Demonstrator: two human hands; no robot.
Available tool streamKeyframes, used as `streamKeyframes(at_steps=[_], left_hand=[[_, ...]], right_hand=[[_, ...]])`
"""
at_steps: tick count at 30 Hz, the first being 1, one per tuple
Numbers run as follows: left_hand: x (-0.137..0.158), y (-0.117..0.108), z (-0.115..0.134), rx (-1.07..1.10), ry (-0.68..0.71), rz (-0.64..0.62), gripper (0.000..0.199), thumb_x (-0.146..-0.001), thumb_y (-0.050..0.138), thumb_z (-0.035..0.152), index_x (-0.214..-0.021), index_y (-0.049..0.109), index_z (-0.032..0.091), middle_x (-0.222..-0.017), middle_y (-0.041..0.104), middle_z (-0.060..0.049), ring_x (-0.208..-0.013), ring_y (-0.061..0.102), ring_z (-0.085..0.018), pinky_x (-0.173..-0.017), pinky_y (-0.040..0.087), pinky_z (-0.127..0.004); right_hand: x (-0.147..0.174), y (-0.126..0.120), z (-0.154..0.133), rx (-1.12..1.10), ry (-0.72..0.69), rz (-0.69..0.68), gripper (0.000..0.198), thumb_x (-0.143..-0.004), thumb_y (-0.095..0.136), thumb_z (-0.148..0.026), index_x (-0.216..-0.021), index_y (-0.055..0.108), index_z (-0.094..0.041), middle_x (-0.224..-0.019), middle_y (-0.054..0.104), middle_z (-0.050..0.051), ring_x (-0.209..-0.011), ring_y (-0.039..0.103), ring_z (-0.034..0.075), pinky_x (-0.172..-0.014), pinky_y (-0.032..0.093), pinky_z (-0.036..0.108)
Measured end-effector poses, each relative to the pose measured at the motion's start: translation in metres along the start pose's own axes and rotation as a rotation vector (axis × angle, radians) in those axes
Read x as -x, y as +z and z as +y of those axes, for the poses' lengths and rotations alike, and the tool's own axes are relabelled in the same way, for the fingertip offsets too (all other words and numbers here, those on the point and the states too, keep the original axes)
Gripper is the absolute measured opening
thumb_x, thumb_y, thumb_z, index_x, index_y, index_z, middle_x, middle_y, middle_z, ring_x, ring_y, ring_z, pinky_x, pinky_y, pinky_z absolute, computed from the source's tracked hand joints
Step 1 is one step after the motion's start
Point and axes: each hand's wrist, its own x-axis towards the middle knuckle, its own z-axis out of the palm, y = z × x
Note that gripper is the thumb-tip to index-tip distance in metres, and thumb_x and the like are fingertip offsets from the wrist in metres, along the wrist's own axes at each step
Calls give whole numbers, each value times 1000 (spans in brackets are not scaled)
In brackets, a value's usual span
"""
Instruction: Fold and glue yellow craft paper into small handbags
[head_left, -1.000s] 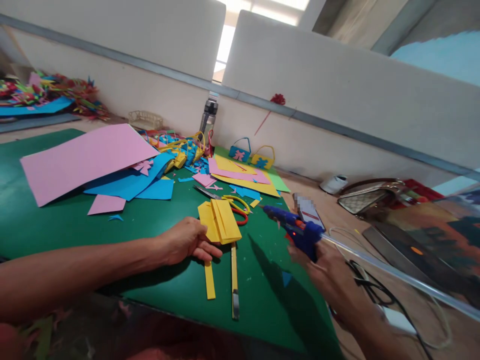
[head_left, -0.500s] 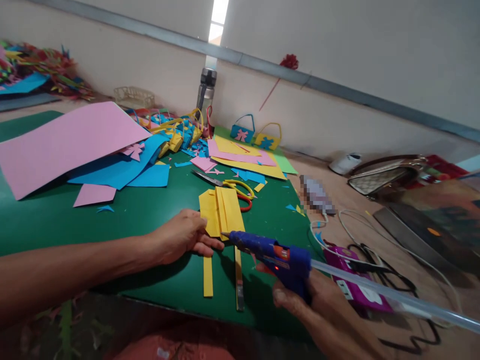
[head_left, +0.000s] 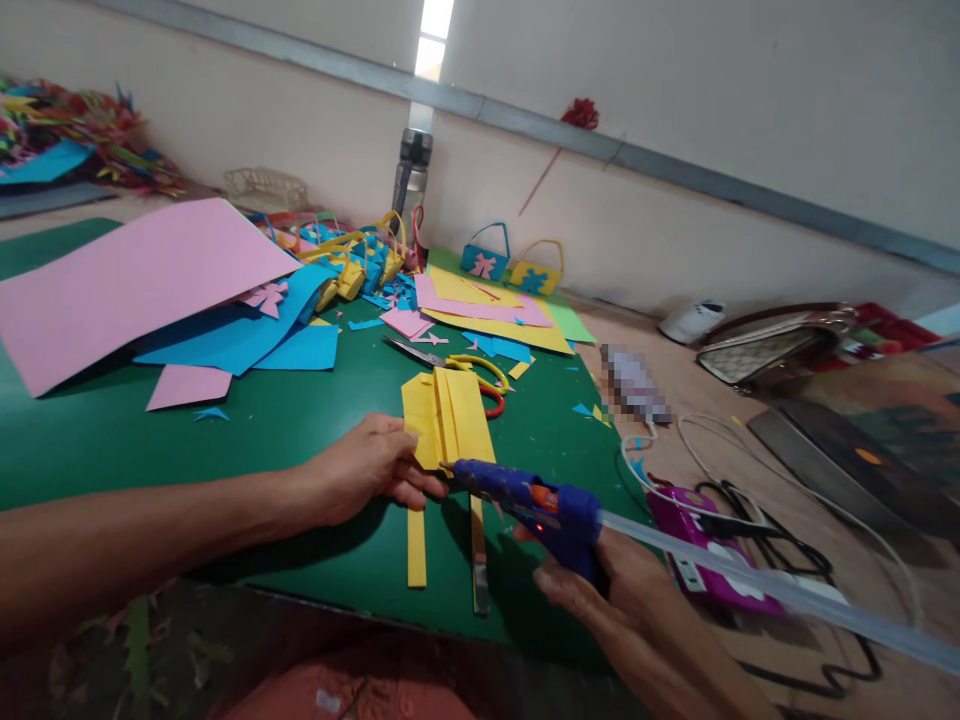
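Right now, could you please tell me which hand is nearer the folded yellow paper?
Left: the left hand holds the folded yellow paper at its left side; the right hand is apart from it, lower right, gripping the glue gun.

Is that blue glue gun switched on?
It seems on: a small red light glows on the glue gun, held in the right hand.
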Motion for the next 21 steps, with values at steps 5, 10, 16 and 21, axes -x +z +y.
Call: streamKeyframes(at_steps=[5,10,16,21], left_hand=[[0,0,0,16,3,-1,22,-74,45,15,-87,60,7,-77,68,-13,-61,65,-15,-52,52,-23],[1,1,0,20,4,-1,21,-73,46,16,-86,60,7,-78,67,-13,-61,65,-15,-52,51,-22],[1,1,1,12,5,-1,21,-73,46,17,-86,60,7,-75,67,-13,-61,65,-16,-52,51,-22],[0,0,-1,-17,6,-34,26,-74,46,19,-91,61,6,-75,67,-14,-65,65,-16,-54,50,-22]], right_hand=[[0,1,3,6,0,-2,32,-77,52,-41,-101,59,-20,-92,66,5,-79,61,22,-74,51,35],[-2,0,-1,17,-17,-2,29,-77,52,-38,-99,60,-20,-90,66,5,-77,61,21,-72,51,34],[-1,0,-3,23,-69,1,27,-79,51,-37,-100,59,-22,-90,66,3,-77,61,20,-71,52,32],[3,1,6,55,-80,-3,26,-78,53,-37,-100,59,-24,-90,66,2,-79,61,20,-70,52,32]])
